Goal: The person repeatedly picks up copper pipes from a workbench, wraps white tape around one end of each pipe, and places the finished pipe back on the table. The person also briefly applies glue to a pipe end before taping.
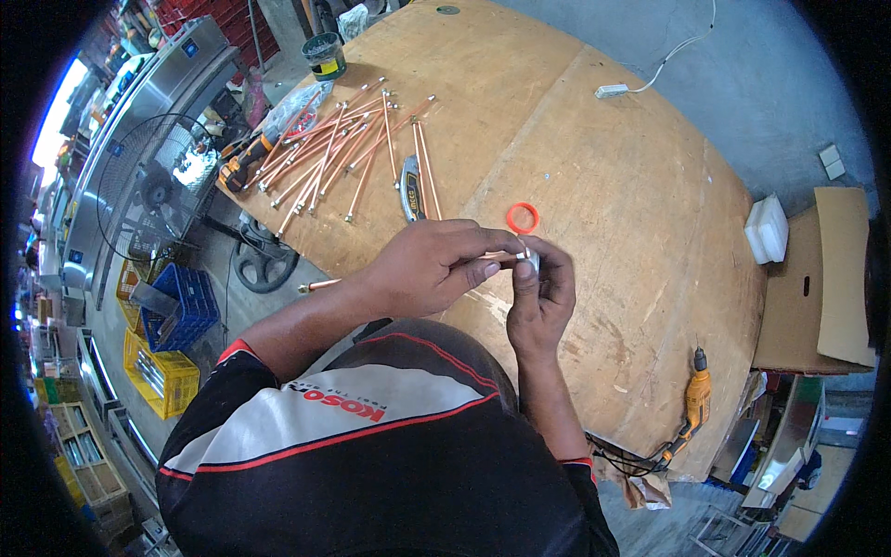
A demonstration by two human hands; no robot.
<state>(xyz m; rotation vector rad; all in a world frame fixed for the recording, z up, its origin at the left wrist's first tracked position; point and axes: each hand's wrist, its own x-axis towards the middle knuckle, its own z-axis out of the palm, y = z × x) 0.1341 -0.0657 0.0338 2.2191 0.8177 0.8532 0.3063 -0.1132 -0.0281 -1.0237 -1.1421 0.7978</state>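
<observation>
Far left of the red ring (522,218) on our worktop (631,232), we have loose copper pipes (325,158); nearer it, a utility knife (410,190). Just on our side of the ring, our left hand's (418,266) fingers pinch a copper tube (504,259), our right hand's (541,311) grasp its metal end (532,259). Right of the ring, nearer us, lies a drill (698,399).

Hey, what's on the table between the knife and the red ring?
In the head view, copper tubes beside the knife, then bare tabletop up to the red ring.

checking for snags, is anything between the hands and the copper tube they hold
Nothing visible: the left hand pinches the copper tube, the right hand its metal end. The orange ring lies beyond, not between.
</observation>
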